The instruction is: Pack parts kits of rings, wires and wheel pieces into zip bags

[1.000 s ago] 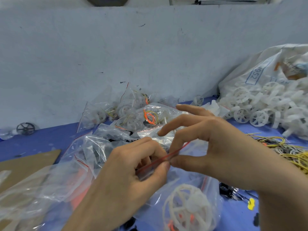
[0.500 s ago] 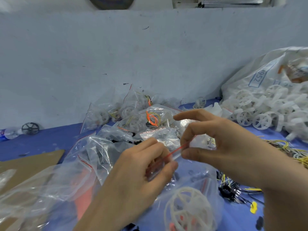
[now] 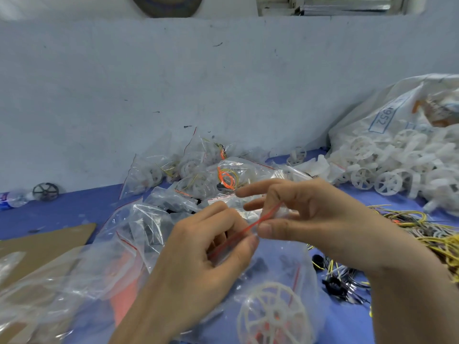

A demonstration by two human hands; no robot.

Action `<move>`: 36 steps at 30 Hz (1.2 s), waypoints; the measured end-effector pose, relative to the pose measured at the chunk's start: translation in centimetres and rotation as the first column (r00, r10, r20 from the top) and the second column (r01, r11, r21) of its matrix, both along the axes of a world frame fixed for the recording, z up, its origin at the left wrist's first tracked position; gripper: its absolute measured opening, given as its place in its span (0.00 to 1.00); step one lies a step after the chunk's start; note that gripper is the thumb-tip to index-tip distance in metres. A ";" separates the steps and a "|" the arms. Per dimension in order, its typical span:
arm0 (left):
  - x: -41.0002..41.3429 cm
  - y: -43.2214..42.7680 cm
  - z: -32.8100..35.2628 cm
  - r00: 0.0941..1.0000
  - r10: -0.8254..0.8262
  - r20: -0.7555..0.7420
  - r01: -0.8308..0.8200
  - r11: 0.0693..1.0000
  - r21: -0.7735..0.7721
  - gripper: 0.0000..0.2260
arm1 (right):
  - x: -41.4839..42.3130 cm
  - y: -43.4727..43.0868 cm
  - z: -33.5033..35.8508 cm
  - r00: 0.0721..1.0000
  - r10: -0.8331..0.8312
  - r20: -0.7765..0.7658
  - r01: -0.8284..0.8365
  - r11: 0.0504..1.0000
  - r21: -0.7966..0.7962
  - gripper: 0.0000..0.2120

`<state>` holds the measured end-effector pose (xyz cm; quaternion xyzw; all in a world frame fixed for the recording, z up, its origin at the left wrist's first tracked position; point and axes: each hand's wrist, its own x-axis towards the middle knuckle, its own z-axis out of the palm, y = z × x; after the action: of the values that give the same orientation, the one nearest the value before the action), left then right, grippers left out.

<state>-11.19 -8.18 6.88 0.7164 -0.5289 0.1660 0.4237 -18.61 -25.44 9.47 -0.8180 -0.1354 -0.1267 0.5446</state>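
Blue tabletop (image 3: 74, 209), strewn with filled bags (image 3: 223, 175): left hand (image 3: 198, 256) and right hand (image 3: 310, 214) pinch the zip bag (image 3: 273, 281) by its red strip (image 3: 238, 235) with their fingers (image 3: 218, 214), apparently sealing it. The next move is probably to press along to the strip's end.

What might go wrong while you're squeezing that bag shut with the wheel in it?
The left hand and right hand pinch the red zip strip of the zip bag. If part of the strip stays unpressed, the white wheel might slip out later. The loose wires nearby might also snag under the bag.
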 end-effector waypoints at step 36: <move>4.3 2.9 -1.0 0.979 0.116 -0.166 -0.151 0.964 -0.217 0.22 | 1.8 -5.4 -3.0 0.993 0.077 -0.085 -0.058 0.977 0.204 0.18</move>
<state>-6.93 -5.23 5.90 0.7075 -0.4227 0.1992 0.5301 -16.80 -30.81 6.42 -0.7586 -0.1243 -0.0834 0.6342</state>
